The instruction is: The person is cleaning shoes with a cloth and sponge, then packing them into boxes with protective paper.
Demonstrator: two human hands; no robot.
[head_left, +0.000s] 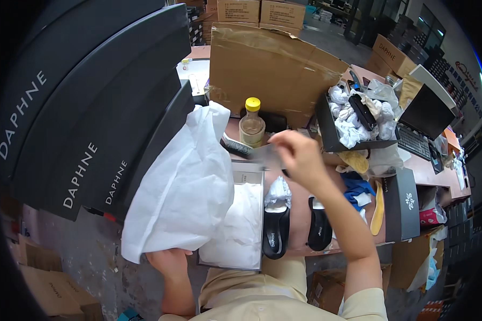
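My left hand (168,260) grips the lower edge of a large white tissue-like wrap (179,182) and holds it up at the left of an open shoe box (246,174) lined with white paper. My right hand (300,155) is raised over the table with fingers pinched on a small blurred piece, possibly a card or paper (265,155). Two black shoes lie on the table beside the box: one (276,230) stuffed with white paper, the other (319,230) partly hidden behind my right forearm.
A stack of dark shoe boxes (80,107) leans at the left. A bottle with a yellow cap (251,125) stands before a cardboard sheet (273,67). A black tray of crumpled paper (353,123), a keyboard (415,142), a grey box (404,203) and insoles lie right.
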